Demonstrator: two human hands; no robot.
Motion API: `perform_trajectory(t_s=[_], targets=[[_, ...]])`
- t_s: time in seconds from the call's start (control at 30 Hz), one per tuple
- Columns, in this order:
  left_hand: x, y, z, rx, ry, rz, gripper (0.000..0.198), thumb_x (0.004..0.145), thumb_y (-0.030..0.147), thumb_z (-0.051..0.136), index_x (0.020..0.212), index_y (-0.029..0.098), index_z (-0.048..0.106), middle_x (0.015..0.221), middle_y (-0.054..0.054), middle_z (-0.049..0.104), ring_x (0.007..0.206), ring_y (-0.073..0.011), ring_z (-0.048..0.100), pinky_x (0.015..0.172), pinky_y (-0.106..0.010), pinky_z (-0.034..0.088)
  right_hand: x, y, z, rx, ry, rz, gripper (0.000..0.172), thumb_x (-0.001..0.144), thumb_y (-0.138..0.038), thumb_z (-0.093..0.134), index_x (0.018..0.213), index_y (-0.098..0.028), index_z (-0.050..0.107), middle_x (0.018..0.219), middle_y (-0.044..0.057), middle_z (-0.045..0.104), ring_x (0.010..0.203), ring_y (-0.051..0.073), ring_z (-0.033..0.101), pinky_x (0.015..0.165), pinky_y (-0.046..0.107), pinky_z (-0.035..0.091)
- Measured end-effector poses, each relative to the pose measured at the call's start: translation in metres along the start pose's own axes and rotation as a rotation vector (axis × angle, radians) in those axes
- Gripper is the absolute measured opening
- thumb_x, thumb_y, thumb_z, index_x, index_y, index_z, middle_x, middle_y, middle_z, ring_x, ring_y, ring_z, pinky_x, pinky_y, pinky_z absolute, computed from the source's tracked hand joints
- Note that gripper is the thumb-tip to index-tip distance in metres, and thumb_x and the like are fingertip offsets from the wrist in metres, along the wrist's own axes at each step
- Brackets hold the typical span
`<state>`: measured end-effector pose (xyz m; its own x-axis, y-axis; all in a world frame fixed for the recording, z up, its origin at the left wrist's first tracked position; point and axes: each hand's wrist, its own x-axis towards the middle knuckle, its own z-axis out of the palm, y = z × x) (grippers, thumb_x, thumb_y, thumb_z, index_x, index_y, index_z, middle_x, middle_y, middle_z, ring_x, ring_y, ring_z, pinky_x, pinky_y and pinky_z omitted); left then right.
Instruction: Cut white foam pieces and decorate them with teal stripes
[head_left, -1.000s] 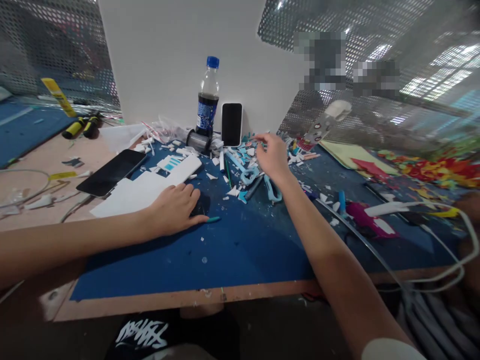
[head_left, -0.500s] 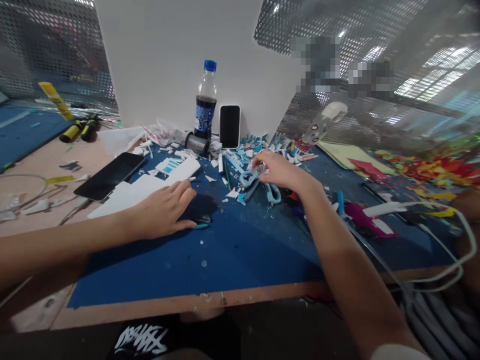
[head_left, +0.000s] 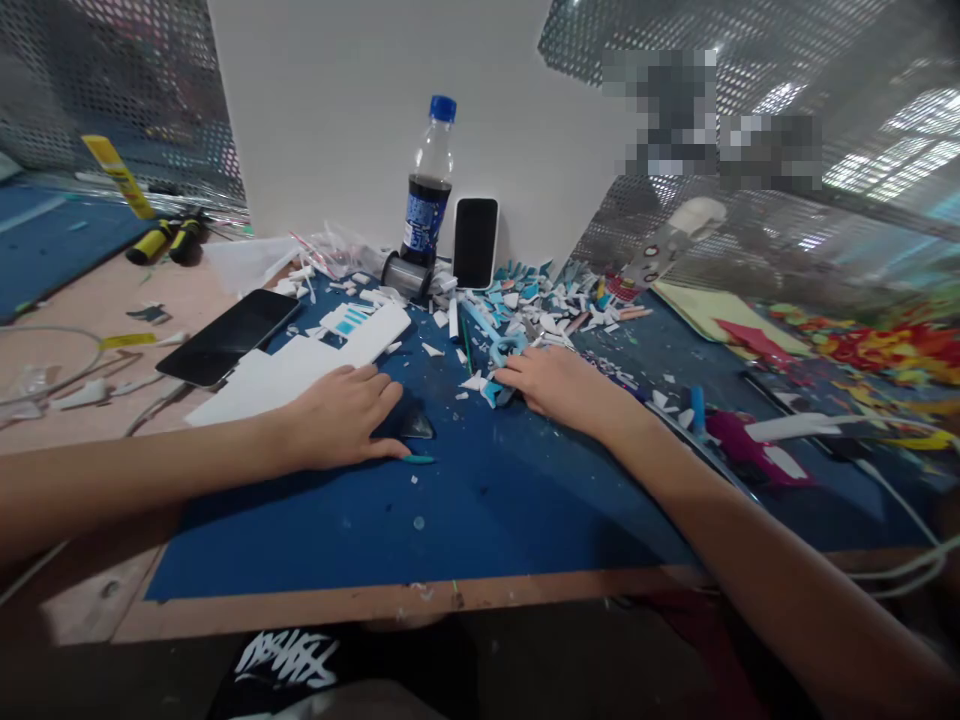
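Observation:
My left hand point(head_left: 346, 420) rests palm down, fingers slightly bent, at the right end of the cut white sheet point(head_left: 274, 375). Its thumb stretches out to a thin teal sliver point(head_left: 418, 459) on the blue mat point(head_left: 360, 540). A small dark triangular piece point(head_left: 418, 425) lies beside the thumb. My right hand point(head_left: 559, 388) is low over the mat, fingers drawn together at a dark, slim tool point(head_left: 504, 395) that they mostly cover; the grip itself is hidden. Just behind the fingers show the light blue handles of scissors point(head_left: 507, 346).
Behind the hands are heaped white and blue scraps point(head_left: 547, 300), a dark drink bottle point(head_left: 427, 205), a clear spool point(head_left: 405, 277) and an upright phone point(head_left: 475, 243). A black phone point(head_left: 229, 337) lies left; a magenta item point(head_left: 754, 447) and white cable point(head_left: 900, 500) lie right.
My right hand has come down and nearer, from over the scissors to the slim tool in front of them. The left hand stays on the sheet. The view has shifted slightly.

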<state>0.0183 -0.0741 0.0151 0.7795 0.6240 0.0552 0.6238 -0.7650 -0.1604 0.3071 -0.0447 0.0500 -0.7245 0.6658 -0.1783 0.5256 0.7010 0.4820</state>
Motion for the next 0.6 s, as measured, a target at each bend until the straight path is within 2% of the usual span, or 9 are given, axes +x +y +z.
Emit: perform_trajectory(t_s=[0.1,0.23,0.37,0.5,0.6], targets=[[0.015,0.001,0.000,-0.005,-0.021,0.117,0.053,0.091,0.061,0.039,0.096,0.012,0.057,0.085,-0.010,0.063,0.078,-0.0244,0.059,0.070,-0.033,0.042,0.000,-0.004,0.003,0.064,-0.043,-0.004,0.031,0.077,0.001,0.050,0.102,-0.016,0.059,0.084,0.006,0.063,0.066,0.017,0.055,0.052,0.027,0.026],[0.025,0.000,-0.004,-0.043,-0.071,0.205,0.034,0.094,0.044,0.046,0.100,0.012,0.057,0.088,-0.010,0.063,0.081,-0.0245,0.059,0.069,-0.032,0.040,-0.003,-0.007,0.002,0.064,-0.051,0.064,0.033,0.079,-0.001,0.046,0.109,-0.012,0.056,0.082,0.007,0.062,0.058,0.015,0.051,0.047,0.027,0.023],[0.023,-0.009,-0.009,-0.087,-0.106,0.278,0.031,0.095,0.040,0.048,0.103,0.011,0.055,0.090,-0.010,0.062,0.080,-0.0227,0.057,0.069,-0.031,0.039,-0.005,-0.007,-0.002,-0.013,0.006,0.030,0.048,0.079,0.001,0.043,0.122,-0.017,0.050,0.101,0.011,0.061,0.057,0.014,0.048,0.045,0.026,0.023],[0.019,-0.016,-0.008,-0.105,-0.094,0.278,0.031,0.094,0.041,0.049,0.102,0.011,0.054,0.089,-0.010,0.061,0.075,-0.0203,0.057,0.068,-0.029,0.040,-0.001,-0.004,-0.003,-0.061,0.017,0.021,0.042,0.075,0.003,0.046,0.109,-0.019,0.058,0.113,0.014,0.056,0.066,0.016,0.053,0.047,0.027,0.027],[0.018,-0.012,-0.006,-0.085,-0.102,0.237,0.030,0.095,0.041,0.047,0.097,0.012,0.057,0.087,-0.009,0.062,0.075,-0.0210,0.058,0.067,-0.030,0.041,0.002,-0.002,-0.003,-0.015,0.003,0.023,0.037,0.075,-0.001,0.051,0.107,-0.018,0.059,0.120,0.016,0.053,0.074,0.019,0.056,0.047,0.027,0.031]])
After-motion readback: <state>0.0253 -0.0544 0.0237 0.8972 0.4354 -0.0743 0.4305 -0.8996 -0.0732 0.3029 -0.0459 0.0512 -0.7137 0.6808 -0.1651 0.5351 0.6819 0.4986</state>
